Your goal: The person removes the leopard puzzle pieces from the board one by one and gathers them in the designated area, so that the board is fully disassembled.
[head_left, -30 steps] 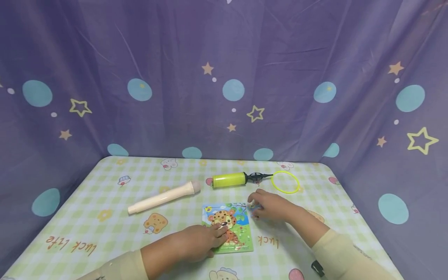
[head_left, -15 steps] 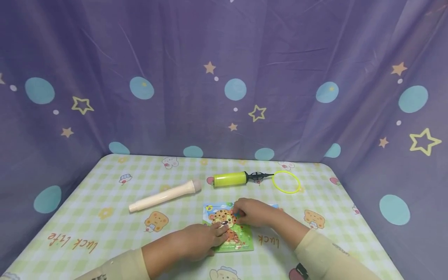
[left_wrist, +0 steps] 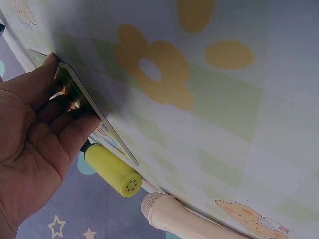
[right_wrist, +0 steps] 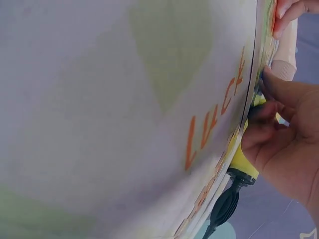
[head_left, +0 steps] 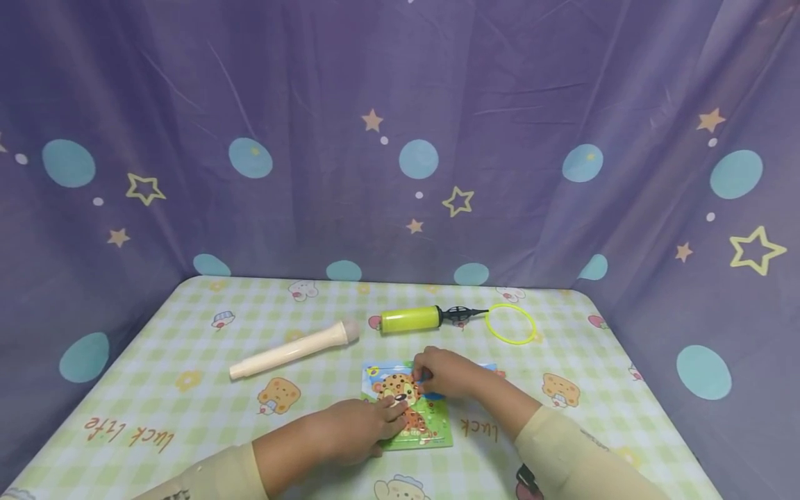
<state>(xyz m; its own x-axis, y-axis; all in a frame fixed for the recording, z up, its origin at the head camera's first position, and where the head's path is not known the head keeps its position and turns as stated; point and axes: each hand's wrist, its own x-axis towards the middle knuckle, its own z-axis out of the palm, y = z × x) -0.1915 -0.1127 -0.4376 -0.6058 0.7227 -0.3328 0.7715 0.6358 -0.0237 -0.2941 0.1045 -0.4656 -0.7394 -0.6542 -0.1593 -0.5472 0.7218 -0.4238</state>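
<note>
A leopard picture puzzle [head_left: 439, 434] lies flat on the checked tablecloth in front of me. My left hand [head_left: 353, 432] rests on its lower left, fingers laid over the picture; in the left wrist view the thumb reaches the board's edge [left_wrist: 82, 87]. Over the puzzle's upper right, my right hand [head_left: 453, 375] has thumb and fingers brought together on what appears to be a small puzzle piece, mostly hidden by the hand. The right wrist view shows only a dark bluish bit [right_wrist: 258, 88] between the fingertips. Beyond that hand peeks a blue-and-orange printed strip [head_left: 492, 367], otherwise covered.
A cream toy microphone [head_left: 290, 352] lies to the left of the puzzle. Behind the puzzle is a yellow hand pump [head_left: 410, 319] with a black nozzle end, its tip touching a yellow ring [head_left: 533, 326]. A purple curtain [head_left: 300, 208] encloses the table's back and sides.
My right hand has moved left from beside the puzzle onto its upper right part, then shifted slightly further left. The left hand has stayed in place on the puzzle.
</note>
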